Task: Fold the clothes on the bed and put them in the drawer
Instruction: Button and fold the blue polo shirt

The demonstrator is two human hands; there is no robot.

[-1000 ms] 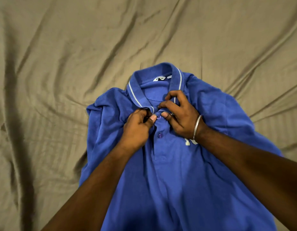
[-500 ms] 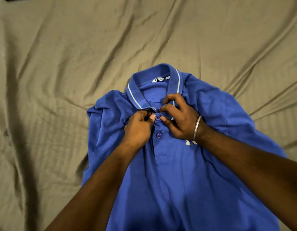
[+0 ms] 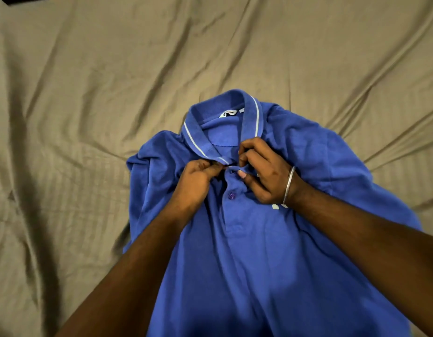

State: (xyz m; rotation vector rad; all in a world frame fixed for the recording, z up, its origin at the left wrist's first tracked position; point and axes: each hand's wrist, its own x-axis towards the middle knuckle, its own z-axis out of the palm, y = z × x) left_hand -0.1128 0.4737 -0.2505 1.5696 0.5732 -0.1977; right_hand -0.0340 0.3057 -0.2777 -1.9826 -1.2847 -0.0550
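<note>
- Working at the collar, the person is not yet folding; the blue polo shirt [image 3: 271,251] lies face up on the bed sheet [image 3: 89,93], from the middle of the frame down to the lower edge.
- The left hand [image 3: 194,183], just left of the middle, has its fingers curled and pinches the left edge of the placket, right under the collar [image 3: 198,142] tip.
- The right hand [image 3: 264,171], just right of the middle, also has curled fingers and pinches the other edge of the placket; a metal bangle [image 3: 289,186] sits on this wrist.
- The two hands nearly touch at the top of the placket, so my judgement is that the top button is being closed or opened; I cannot tell which one.
- The lower button [image 3: 231,196] shows below the hands and looks closed.
- Done so far, as I judge: the shirt is spread out, but its left side is crumpled and no fold is made.
- Left to do: smoothing, folding the sleeves and the body, and carrying it to the drawer, which is not in view.
- No other clothes are visible on the bed.
</note>
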